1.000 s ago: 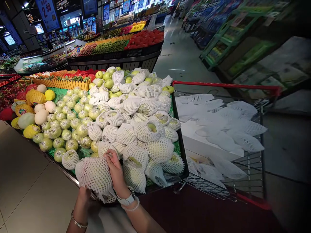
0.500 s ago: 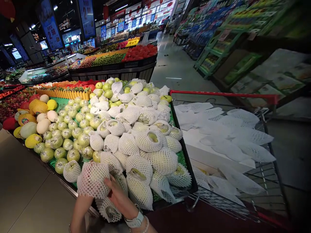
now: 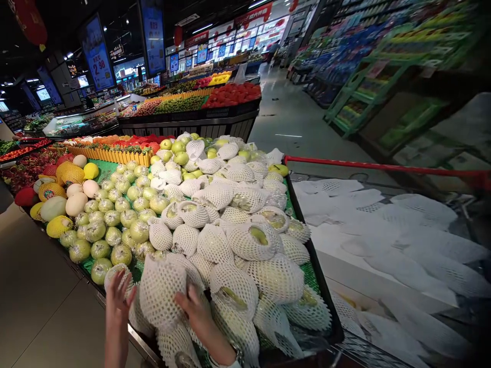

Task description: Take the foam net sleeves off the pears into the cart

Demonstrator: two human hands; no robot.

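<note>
A big fruit in a white foam net point(image 3: 160, 289) stands on the front edge of a pile of netted green fruits point(image 3: 245, 240) in a black display bin point(image 3: 326, 312). My right hand point(image 3: 199, 314) lies with its fingers against that fruit's right side, not closed around it. My left hand point(image 3: 117, 296) is just left of it, fingers spread, holding nothing, in front of a smaller netted fruit point(image 3: 117, 273).
Bare green fruits point(image 3: 115, 214) and yellow and white melons point(image 3: 61, 199) fill the bin's left part. A shopping cart with a red handle point(image 3: 383, 167) stands at the right, holding loose foam nets point(image 3: 383, 225). More produce stands point(image 3: 199, 102) lie behind; tiled floor point(image 3: 34, 301) lies at the left.
Both hands held the netted fruit in front of the bin; now it stands on the pile's front edge, my left hand has come off it, and the view has shifted forward.
</note>
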